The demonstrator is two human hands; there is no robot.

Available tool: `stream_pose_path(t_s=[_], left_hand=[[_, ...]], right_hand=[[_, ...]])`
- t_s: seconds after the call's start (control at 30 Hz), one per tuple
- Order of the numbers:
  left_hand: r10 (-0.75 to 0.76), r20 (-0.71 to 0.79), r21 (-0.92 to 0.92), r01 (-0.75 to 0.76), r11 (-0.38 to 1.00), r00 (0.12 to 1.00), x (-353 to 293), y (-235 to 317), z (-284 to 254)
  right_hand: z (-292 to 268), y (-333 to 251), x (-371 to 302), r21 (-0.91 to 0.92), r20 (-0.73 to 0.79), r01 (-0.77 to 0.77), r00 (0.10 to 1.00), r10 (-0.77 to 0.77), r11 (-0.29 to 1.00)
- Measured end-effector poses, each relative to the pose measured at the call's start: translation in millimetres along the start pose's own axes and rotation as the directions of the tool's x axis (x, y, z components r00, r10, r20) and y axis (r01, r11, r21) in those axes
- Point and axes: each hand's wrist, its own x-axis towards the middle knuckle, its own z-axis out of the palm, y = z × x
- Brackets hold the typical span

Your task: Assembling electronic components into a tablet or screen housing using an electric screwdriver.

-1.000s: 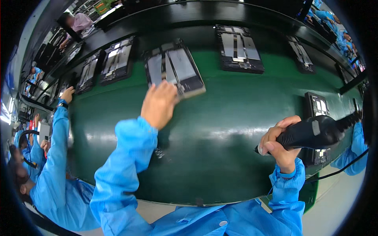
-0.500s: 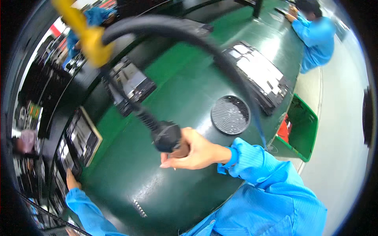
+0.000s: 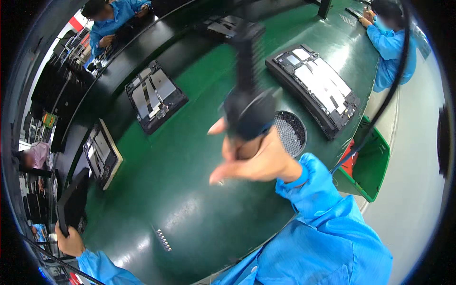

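Over the green bench (image 3: 190, 156), my right hand (image 3: 261, 159) is wrapped round a black electric screwdriver (image 3: 247, 111). Motion blurs the tool, its ribbed cord runs upward, and its tip is hidden. Just behind that hand lies a round tray (image 3: 290, 135) of small screws, partly covered by it. At the far left, my left hand (image 3: 70, 242) grips the lower end of a dark flat device (image 3: 73, 202), which is tilted up. Nearest to it lies an opened tablet-like device (image 3: 102, 154) with a pale frame and silver parts inside.
More opened devices lie behind: one at the left (image 3: 156, 97), a stack (image 3: 313, 90) at the right, another (image 3: 232, 27) farther back. A small white-dotted strip (image 3: 164, 240) lies nearby. A green bin (image 3: 373, 166) stands beyond the right edge. Co-workers (image 3: 116, 21) sit around the bench.
My right hand has moved up and to the right with the screwdriver. My left hand has come nearer me, and the dark device in it now stands tilted up.
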Motion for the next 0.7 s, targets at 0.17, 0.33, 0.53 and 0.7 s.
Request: stream_pose_path(t_s=[0.17,0.33,0.53,0.7], left_hand=[[0.149,-0.153,-0.33,-0.192,0.924,0.977,-48.3,96.7,-78.4],[0.483,-0.068,-0.663,-0.401,0.632,0.873,-77.2,228.1,-113.8],[0.787,-0.012,-0.798,-0.48,0.364,0.617,-136.5,294.0,-136.7],[0.804,0.106,-0.868,-0.339,0.362,0.586,-178.6,320.4,-148.3]], right_hand=[[-54.3,-27.3,11.5,-0.153,-0.237,-0.013,0.971,-0.024,0.988],[-100.3,-13.6,17.8,-0.174,-0.286,0.137,0.94,-0.184,0.975],[-120.1,-5.0,13.4,-0.203,-0.286,0.143,0.937,-0.199,0.969],[-124.4,-5.5,13.2,-0.208,-0.292,0.11,0.941,-0.169,0.972]])
